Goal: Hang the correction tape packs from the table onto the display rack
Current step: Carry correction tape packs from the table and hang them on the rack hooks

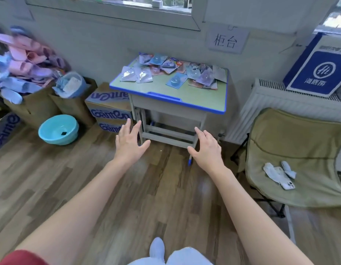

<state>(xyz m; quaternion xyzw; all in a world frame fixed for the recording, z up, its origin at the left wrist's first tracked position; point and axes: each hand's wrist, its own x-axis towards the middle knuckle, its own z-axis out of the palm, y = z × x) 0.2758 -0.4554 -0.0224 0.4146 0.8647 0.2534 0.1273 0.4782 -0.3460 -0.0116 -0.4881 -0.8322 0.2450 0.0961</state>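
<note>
Since both are empty with fingers spread, left hand and right hand held out short of the table, the step is likely the approach and first pick. The correction tape packs lie scattered, some overlapping, on the table's far half by the wall. Best to take a loose front one by its card edge. The rack is not in view. Floor ahead looks open; boxes flank the left, a folding chair the right.
</note>
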